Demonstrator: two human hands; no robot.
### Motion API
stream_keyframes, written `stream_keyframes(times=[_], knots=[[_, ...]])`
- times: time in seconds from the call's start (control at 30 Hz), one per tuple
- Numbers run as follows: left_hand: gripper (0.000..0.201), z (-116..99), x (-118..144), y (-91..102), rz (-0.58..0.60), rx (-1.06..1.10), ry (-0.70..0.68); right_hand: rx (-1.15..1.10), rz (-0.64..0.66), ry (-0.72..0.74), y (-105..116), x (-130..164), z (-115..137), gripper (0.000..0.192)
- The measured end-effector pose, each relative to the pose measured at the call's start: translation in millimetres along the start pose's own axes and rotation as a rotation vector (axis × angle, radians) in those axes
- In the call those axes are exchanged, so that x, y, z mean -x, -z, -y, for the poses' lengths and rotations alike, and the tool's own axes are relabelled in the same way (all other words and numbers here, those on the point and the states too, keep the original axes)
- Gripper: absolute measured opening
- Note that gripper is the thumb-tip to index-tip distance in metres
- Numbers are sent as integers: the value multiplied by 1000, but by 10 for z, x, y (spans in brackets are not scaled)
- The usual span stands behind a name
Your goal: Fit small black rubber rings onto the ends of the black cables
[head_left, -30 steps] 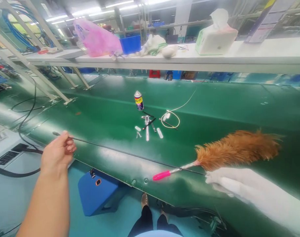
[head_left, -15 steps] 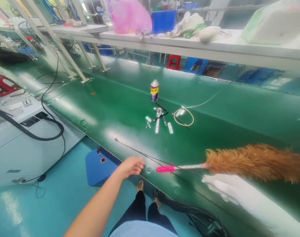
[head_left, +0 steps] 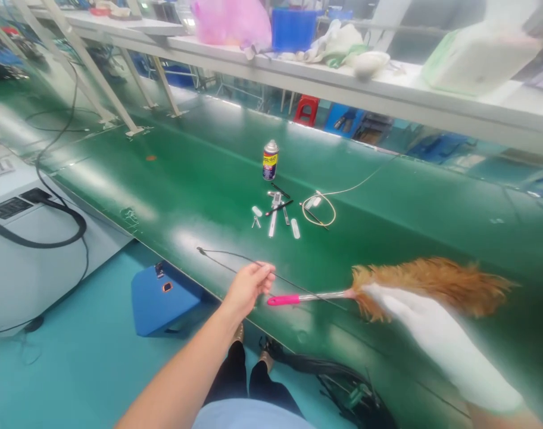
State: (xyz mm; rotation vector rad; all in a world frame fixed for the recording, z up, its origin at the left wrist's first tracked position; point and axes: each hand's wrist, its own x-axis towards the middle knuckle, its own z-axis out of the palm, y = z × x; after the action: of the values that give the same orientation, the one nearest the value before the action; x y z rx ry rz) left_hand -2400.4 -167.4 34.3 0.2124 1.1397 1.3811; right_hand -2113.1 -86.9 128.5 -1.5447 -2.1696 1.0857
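My bare left hand point(head_left: 250, 287) is closed, thumb and fingers pinched on a thin black cable point(head_left: 227, 252) above the near edge of the green table. The cable bends back in a loop at its left end and runs right across a feather duster. That duster lies on the table, with a pink handle point(head_left: 284, 300), a metal shaft and brown feathers point(head_left: 436, 283). In a white glove, my right hand point(head_left: 405, 310) is over the near side of the feathers; its fingers are blurred, so I cannot tell whether they grip anything.
A spray can point(head_left: 270, 161) stands mid-table, with a caliper point(head_left: 275, 211), black pen-like sticks and small white pieces before it. A coiled pale cord point(head_left: 333, 205) lies to their right. Beyond is a raised white shelf point(head_left: 236, 59). A blue stool point(head_left: 158, 307) is below the table's left edge.
My left hand has come up and closed on the black cable. The gloved right hand has moved up onto the duster's feathers, away from the cable's right part. The view has shifted slightly.
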Motion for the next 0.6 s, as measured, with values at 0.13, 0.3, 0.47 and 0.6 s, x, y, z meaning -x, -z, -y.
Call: stream_keyframes(times=[0.13,0.3,0.47,0.6], knots=[[21,-326,214,-361,89,-80,-90,-232,170,67,-154,-160,370,35],[22,-557,367,-663,168,-209,-113,-639,352,143,-424,-289,676,32],[21,-609,317,-686,136,-269,-192,-773,491,132,-462,-237,835,32],[21,-567,288,-702,103,-292,-207,-899,576,18,-503,-257,842,39]])
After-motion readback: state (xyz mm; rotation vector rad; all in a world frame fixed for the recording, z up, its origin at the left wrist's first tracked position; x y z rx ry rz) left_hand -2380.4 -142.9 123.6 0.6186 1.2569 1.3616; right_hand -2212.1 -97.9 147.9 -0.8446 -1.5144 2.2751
